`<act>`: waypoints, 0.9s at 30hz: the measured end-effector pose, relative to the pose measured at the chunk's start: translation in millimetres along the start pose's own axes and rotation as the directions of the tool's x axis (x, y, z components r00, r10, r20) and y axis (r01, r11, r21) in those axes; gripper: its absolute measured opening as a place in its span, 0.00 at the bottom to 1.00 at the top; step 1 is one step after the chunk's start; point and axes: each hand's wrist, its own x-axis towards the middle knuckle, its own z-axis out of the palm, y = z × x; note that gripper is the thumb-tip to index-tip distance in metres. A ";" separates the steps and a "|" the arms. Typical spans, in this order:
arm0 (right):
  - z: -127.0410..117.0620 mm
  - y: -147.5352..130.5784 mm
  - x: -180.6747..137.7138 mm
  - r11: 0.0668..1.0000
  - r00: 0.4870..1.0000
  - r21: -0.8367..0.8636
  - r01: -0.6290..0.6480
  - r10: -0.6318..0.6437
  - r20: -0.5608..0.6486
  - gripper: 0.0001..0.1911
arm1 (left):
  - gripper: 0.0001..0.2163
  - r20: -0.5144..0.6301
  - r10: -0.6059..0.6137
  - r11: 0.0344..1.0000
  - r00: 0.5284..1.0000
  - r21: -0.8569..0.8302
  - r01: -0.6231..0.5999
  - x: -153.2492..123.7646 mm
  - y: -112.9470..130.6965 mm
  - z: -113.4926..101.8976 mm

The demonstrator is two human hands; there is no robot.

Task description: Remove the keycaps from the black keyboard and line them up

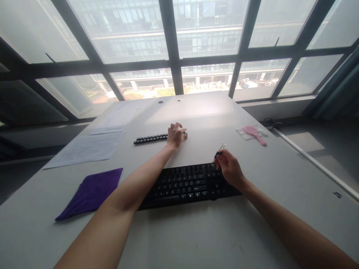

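Observation:
A black keyboard [182, 185] lies on the table in front of me, with its top row bare of caps. Above its upper right part, my right hand [230, 166] is closed around a keycap puller [218, 154] with a black middle and thin wire ends. Further back, two short lines of loose black keycaps [150, 139] lie side by side on the tabletop. My left hand [175, 136] is at the right end of these lines, thumb and fingers around a small black keycap [185, 133]. My left forearm hides the keyboard's left end.
A folded purple cloth [92, 190] lies left of the keyboard. Printed paper sheets [84, 149] lie at the far left. To the right, a pink hairbrush [254, 133] rests on a clear plastic bag [243, 134]. Windows [207, 78] stand behind the white table [179, 235].

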 end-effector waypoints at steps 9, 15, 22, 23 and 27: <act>0.3 -1.3 0.7 0.999 0.999 0.039 -0.014 0.016 -0.045 0.12 | 0.19 0.065 -0.051 0.998 0.997 -0.043 0.054 0.5 12.3 -27.0; -1.9 -1.2 3.5 0.999 0.983 0.034 -0.029 0.034 -0.179 0.15 | 0.10 0.257 0.241 0.956 0.936 -0.229 -0.183 -60.8 85.5 -73.4; -10.1 -0.7 5.9 1.000 0.998 -0.018 -0.022 0.021 -0.056 0.13 | 0.14 0.198 0.202 0.906 0.959 -0.411 -0.106 -119.5 141.3 -74.7; -11.1 0.2 5.7 0.999 0.999 -0.042 -0.013 0.012 -0.031 0.12 | 0.14 0.193 0.179 0.899 0.965 -0.431 -0.081 -121.4 142.0 -72.1; -12.5 4.0 5.8 0.996 1.000 -0.084 0.008 -0.007 0.010 0.12 | 0.13 0.155 0.145 0.868 0.977 -0.493 -0.051 -124.5 140.3 -65.5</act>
